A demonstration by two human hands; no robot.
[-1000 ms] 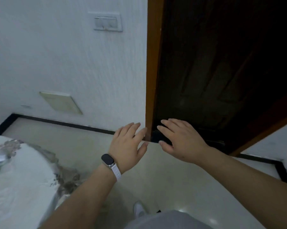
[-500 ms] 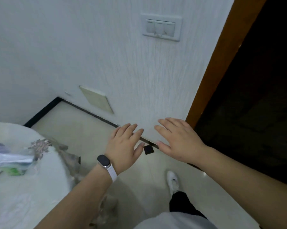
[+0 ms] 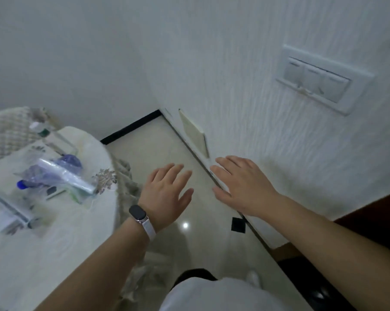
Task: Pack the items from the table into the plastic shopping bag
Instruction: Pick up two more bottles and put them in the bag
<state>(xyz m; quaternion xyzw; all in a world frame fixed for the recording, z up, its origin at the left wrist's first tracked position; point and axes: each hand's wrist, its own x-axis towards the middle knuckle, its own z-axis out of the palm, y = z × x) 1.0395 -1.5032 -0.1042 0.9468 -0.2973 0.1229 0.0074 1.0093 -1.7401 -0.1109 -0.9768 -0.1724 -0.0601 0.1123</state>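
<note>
Blurred clear-plastic items (image 3: 61,176) on white table (image 3: 54,254); left hand (image 3: 167,191), right hand (image 3: 241,187) fingers spread, empty.

White tablecloth (image 3: 54,243), blue bottle cap (image 3: 21,184), white watch strap (image 3: 149,230)

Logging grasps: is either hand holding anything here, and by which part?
Nothing is held. The left hand and right hand are both open in the air, beside the table.

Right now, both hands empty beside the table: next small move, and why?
Probably swing the left hand over to the table: it and the right hand are open, holding nothing, above the floor, while the wrapped items lie there unpacked.
</note>
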